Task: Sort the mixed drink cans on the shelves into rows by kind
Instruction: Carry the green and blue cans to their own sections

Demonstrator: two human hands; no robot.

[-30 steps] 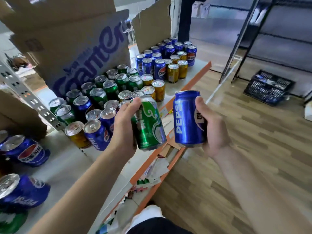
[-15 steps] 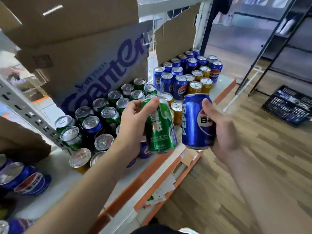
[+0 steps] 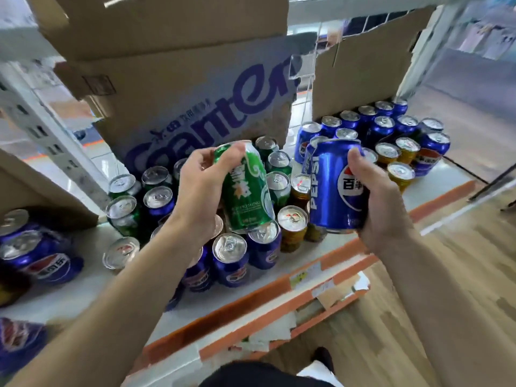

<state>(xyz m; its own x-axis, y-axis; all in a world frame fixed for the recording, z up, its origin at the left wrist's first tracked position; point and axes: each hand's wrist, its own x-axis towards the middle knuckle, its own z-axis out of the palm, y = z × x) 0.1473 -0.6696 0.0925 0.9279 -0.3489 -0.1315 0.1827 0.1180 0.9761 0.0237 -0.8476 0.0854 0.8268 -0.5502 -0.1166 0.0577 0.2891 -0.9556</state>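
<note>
Now the left hand (image 3: 201, 191) grips a tilted green can (image 3: 245, 191) just before the green cluster (image 3: 125, 213), while the right hand (image 3: 382, 202) clasps an upright Pepsi can (image 3: 335, 188), nearer the blue row (image 3: 377, 127) behind.

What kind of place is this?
Probably a shop or stockroom: a shelf with an orange edge strip and paper labels, crowded with drink cans, cardboard cartons behind. The left hand holds a green can, the right hand a blue can.

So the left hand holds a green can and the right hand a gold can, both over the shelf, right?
Not quite: the head view shows the right hand gripping a blue Pepsi can, not gold. The left hand does hold the green can over the shelf.
</note>
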